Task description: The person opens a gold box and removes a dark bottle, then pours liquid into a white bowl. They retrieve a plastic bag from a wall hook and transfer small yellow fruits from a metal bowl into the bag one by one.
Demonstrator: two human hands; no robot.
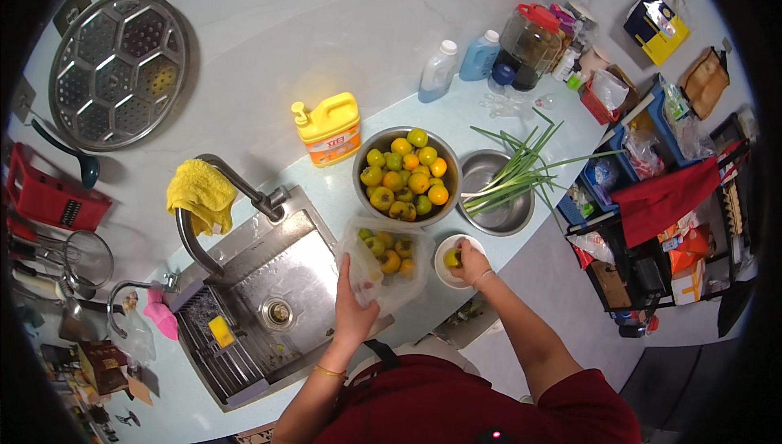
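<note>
My right hand [473, 265] holds a yellow-green persimmon [452, 257] inside a small white bowl [441, 274] at the counter's front edge. The bowl's contents are hard to make out. My left hand [356, 312] grips the left side of a translucent plastic bag [397, 294], its thumb near the bag's front. Several persimmons [390, 261] show inside this bag. Just behind it stands a large steel bowl [451, 204] heaped with yellow and green persimmons [418, 182], some with their dark calyxes showing.
Green onions [519, 166] lie across a smaller steel bowl [516, 221] to the right. A yellow detergent jug [333, 132] stands by the wall. At left are the sink [293, 279], its faucet [189, 233] draped with a yellow cloth [198, 193], and a yellow sponge [221, 331].
</note>
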